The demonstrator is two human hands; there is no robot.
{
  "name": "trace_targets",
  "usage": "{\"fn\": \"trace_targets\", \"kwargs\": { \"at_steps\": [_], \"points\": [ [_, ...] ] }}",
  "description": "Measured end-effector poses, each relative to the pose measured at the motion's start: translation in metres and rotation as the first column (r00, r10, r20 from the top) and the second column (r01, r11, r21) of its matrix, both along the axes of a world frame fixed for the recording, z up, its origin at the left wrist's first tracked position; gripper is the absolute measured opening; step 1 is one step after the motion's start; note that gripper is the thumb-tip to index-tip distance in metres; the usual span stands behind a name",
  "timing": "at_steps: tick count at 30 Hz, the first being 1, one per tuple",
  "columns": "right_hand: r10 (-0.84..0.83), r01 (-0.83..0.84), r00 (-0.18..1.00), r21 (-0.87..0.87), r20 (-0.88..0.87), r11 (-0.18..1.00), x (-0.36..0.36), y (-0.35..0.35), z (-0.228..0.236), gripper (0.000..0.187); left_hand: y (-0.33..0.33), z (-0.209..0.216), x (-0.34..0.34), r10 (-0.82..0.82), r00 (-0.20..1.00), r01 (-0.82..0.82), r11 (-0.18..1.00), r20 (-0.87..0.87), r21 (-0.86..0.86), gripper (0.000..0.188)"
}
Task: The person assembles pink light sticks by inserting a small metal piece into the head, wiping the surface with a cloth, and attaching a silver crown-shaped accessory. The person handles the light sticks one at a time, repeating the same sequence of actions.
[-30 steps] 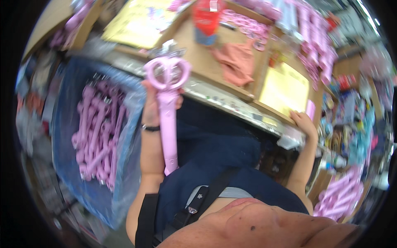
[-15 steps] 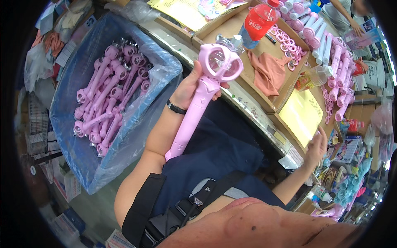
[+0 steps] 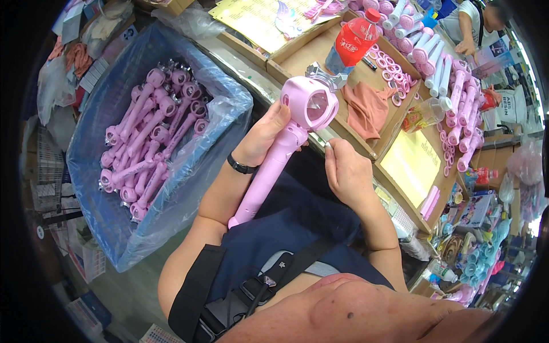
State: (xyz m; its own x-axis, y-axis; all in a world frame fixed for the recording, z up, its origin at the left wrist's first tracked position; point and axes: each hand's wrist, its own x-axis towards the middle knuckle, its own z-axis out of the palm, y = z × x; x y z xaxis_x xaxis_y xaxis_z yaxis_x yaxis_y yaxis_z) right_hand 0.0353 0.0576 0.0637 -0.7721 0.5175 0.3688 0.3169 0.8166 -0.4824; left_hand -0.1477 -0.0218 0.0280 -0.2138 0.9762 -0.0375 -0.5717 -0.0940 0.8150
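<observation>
Left hand wraps round the pink wand — it slants over the lap, head toward the table — and here's the right hand, pinching a slim object too small to identify, just beside it! More wands crowd the blue-lined bin at left.

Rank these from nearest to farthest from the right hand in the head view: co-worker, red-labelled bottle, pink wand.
1. Pink wand, held in the left hand, leftward.
2. Red-labelled bottle, ahead, in the tray.
3. Co-worker, far upper right.
</observation>
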Motion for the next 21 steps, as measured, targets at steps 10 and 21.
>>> {"fn": "trace_targets", "kwargs": {
  "at_steps": [10, 21],
  "points": [
    [-0.026, 0.023, 1.0, 0.183, 0.015, 0.983, 0.005, -0.001, 0.004, 0.01, 0.001, 0.002, 0.006, 0.006, 1.0, -0.006, 1.0, 0.03, 0.003, 0.063],
    [-0.053, 0.046, 0.998, 0.262, 0.02, 0.964, 0.007, 0.004, -0.005, 0.016, 0.001, -0.013, 0.015, 0.099, 0.904, -0.11, 0.994, -0.415, -0.002, 0.08]
  ]
}}
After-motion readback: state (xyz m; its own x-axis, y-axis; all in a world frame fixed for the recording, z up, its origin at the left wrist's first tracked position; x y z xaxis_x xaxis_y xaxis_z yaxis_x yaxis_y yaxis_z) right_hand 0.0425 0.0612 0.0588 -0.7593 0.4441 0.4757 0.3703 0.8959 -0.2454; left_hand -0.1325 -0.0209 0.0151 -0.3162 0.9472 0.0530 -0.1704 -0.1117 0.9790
